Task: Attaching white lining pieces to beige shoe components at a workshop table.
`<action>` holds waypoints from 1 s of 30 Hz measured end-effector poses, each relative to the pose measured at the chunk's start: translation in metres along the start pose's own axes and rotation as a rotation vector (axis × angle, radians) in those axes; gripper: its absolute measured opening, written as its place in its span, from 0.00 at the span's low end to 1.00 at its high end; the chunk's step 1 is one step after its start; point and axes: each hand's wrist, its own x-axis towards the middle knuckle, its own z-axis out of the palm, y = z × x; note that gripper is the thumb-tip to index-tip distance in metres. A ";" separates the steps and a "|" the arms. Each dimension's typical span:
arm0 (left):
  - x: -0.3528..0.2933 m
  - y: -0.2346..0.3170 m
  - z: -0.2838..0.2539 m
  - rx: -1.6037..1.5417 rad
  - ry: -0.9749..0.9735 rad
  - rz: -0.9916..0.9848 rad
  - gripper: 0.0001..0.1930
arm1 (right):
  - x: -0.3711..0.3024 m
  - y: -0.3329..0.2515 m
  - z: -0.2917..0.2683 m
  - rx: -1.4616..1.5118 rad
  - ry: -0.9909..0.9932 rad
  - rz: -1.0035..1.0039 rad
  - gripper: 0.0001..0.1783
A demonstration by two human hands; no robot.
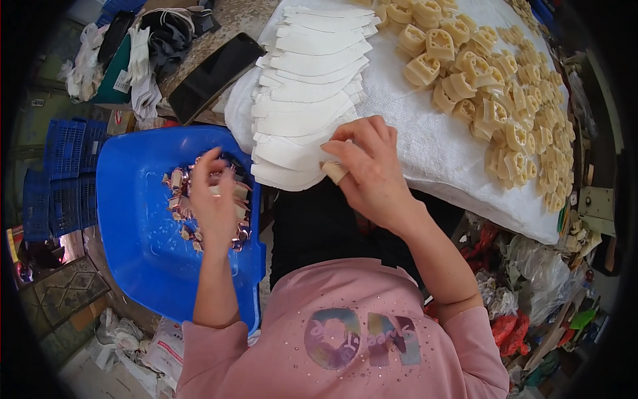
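Pink shirt (pixel 272 306) lies nearest. Inside the tub (pixel 126 213): shiny pieces (pixel 178 203); left hand (pixel 216 209) above them, fingers parted, blurred. Right of the tub: overlapping white sheets (pixel 309 110); right hand (pixel 372 176) curled at their near end. Neither hand's grip can be determined. Sheets appear light, flexible, easily creased; lift singly by exposed edge.

The pink shirt (pixel 279 326) has big shiny letters (pixel 332 340) with small letters inside them. A white bag (pixel 167 352) has red print, and a white tag (pixel 122 82) has marks too tiny to read.
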 end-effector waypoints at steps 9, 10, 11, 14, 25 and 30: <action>0.020 0.020 0.028 -0.844 -0.336 -0.211 0.15 | 0.026 -0.025 0.043 -0.138 0.013 -0.124 0.08; 0.021 0.018 0.027 -0.877 -0.347 -0.268 0.15 | 0.026 -0.022 0.051 -0.200 0.014 -0.130 0.09; 0.022 0.019 0.028 -0.877 -0.347 -0.266 0.15 | 0.026 -0.020 0.055 -0.262 0.015 -0.135 0.11; 0.020 0.023 0.028 -0.866 -0.277 -0.278 0.14 | 0.026 -0.024 0.051 -0.335 -0.026 -0.118 0.09; 0.021 0.020 0.030 -0.870 -0.265 -0.223 0.16 | 0.038 -0.028 0.051 -0.234 -0.029 -0.102 0.07; 0.018 0.025 0.034 -0.883 -0.253 -0.219 0.15 | 0.047 -0.027 0.057 -0.277 -0.039 -0.104 0.07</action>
